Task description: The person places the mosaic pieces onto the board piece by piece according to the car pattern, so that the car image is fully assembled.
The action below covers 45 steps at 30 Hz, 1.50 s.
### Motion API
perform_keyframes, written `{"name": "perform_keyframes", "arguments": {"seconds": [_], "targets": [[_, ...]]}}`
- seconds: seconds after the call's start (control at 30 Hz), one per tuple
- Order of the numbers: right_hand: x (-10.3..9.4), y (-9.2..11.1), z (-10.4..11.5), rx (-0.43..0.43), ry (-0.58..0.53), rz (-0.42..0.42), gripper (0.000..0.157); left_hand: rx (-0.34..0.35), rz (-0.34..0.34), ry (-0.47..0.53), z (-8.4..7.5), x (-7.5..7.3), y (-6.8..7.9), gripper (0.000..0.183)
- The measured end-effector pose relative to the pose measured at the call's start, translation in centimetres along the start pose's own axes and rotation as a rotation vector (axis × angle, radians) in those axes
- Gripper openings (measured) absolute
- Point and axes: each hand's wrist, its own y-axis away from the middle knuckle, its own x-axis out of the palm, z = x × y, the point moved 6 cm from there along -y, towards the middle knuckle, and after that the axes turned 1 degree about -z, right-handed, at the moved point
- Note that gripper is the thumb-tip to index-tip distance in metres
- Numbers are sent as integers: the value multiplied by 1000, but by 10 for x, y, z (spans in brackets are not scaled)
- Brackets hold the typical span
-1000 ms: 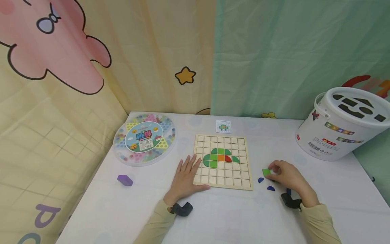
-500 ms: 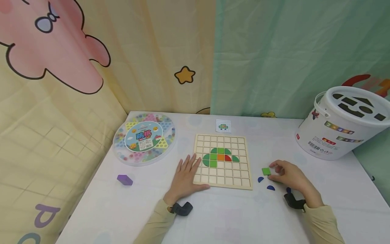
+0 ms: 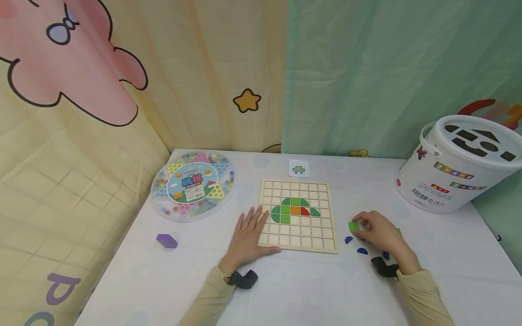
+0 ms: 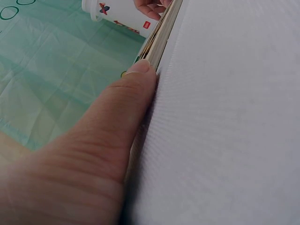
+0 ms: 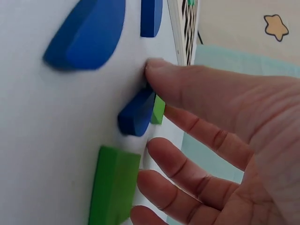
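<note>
Yellow cloth and green cloth hang behind a white table, where a gridded wooden board lies flat. The green tile is right of the board, pinched between thumb and forefinger of the right hand, at the fingertips on the side facing the board. Blue pieces lie near that hand, also right of the board, and another green piece lies by its other fingers. The left hand has its fingers spread over the board's left edge, its thumb along the near edge. Green pieces, an orange piece and a red piece sit in the board's cells. Just beyond the board is a card printed with a mostly green shape on a grid. Left of the board lies a purple block; farther back on that side, a round box reads "跳棋", its smaller print illegible. Right of and beyond the board, a white bucket bears a barcode, a red label and coloured strips with "2" and "4" readable, the rest too small to make out
</note>
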Motion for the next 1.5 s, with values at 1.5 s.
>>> {"name": "perform_keyframes", "arguments": {"seconds": [1.5], "targets": [[24,-24,91,-310,-119,-84,14,16,-28,11,-4,-8,2,102]]}}
